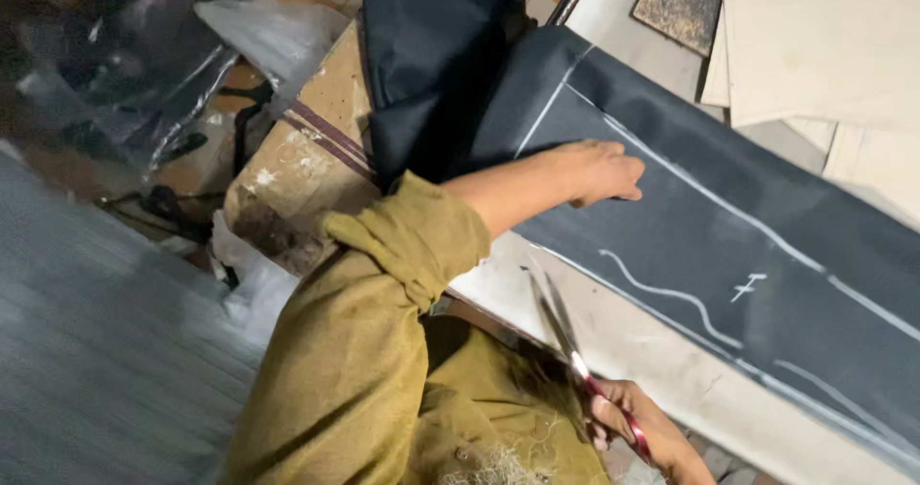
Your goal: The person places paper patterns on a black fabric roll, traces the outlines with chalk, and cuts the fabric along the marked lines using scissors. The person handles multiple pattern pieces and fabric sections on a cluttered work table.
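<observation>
The left hand lies flat, fingers open, on the dark cloth spread over the white counter. The right hand's grip is closed around red-handled scissors, blades slightly parted near the cloth's chalked edge.

fabric on table, scissors beside

The dark fabric runs off the right edge, and motion blur smears the scissors.
</observation>
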